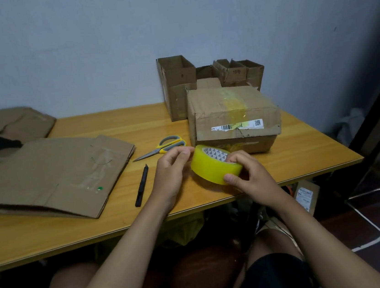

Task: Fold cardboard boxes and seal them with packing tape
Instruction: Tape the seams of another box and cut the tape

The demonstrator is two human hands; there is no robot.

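A yellow roll of packing tape (207, 166) is held just above the table's front edge, in front of a closed cardboard box (230, 112) that has yellow tape across its top. My right hand (248, 175) grips the roll, fingers through its core and thumb on the outer face. My left hand (175, 167) has its curled fingertips at the roll's left rim. A large flattened cardboard box (44, 176) lies on the table to the left.
Scissors (163, 146) and a black utility knife (142, 185) lie between the flat cardboard and the tape. Several open small boxes (178, 83) stand against the wall behind the closed box. More flattened cardboard (14, 124) sits at the far left. The wooden table (304, 149) ends to the right.
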